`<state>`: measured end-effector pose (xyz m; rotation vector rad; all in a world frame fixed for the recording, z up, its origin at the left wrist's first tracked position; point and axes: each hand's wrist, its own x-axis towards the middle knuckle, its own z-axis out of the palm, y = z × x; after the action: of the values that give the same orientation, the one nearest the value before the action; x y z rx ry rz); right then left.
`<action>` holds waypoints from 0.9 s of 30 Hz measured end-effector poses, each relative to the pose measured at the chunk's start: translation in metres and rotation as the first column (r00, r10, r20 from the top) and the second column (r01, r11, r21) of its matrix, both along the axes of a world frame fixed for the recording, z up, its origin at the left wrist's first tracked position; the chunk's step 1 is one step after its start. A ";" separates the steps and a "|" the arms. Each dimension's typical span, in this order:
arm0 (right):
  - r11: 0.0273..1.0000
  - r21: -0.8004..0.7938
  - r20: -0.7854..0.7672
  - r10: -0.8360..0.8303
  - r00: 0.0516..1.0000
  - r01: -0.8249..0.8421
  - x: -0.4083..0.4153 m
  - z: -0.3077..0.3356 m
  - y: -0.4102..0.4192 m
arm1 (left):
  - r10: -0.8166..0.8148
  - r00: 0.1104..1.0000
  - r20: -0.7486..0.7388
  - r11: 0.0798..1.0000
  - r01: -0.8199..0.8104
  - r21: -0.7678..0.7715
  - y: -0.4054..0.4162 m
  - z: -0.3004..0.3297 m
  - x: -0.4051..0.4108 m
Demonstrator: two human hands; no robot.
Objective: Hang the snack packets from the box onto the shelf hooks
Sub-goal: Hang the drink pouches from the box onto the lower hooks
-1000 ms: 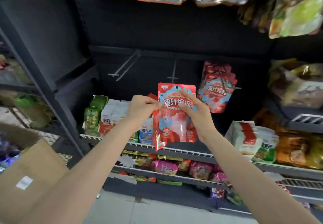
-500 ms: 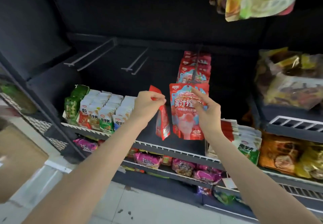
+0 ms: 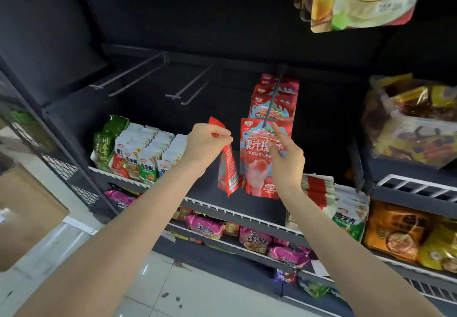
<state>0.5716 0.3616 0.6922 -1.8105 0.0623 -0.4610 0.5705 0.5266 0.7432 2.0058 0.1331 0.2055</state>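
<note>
The right hand (image 3: pixel 288 161) pinches a red packet (image 3: pixel 262 158) upright, its hanging hole right at the tip of the hook (image 3: pixel 268 119), which runs back and up through the hung packets (image 3: pixel 274 96); whether the hole is already threaded I can't quite tell. The left hand (image 3: pixel 207 143) pinches a spare packet (image 3: pixel 227 168) just beside.

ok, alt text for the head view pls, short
A person's right hand holds a red snack packet up at the tip of a shelf hook already carrying matching packets, while the left hand pinches a second red packet beside it.
</note>
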 end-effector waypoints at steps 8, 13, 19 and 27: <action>0.990 -0.127 -0.142 0.034 0.989 -0.053 0.031 0.009 0.001 | -0.023 1.000 -0.008 1.000 0.023 -0.017 -0.006 0.002 0.003; 0.987 -0.155 -0.201 0.005 0.980 -0.037 0.044 0.009 -0.001 | -0.037 0.999 -0.010 0.999 0.037 -0.021 -0.007 0.005 -0.001; 0.916 -0.384 0.120 -0.070 0.990 0.112 0.005 0.007 0.001 | -0.038 0.999 -0.037 0.993 0.033 -0.111 -0.009 0.004 -0.003; 0.823 -0.297 -0.110 0.474 0.874 -0.484 -0.018 0.012 -0.002 | -0.079 0.995 -0.064 0.941 0.054 -0.334 -0.038 0.008 -0.003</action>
<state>0.5534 0.3600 0.7041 -2.0591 -0.4667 -0.0792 0.5676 0.4882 0.7515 1.6785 0.1386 0.0569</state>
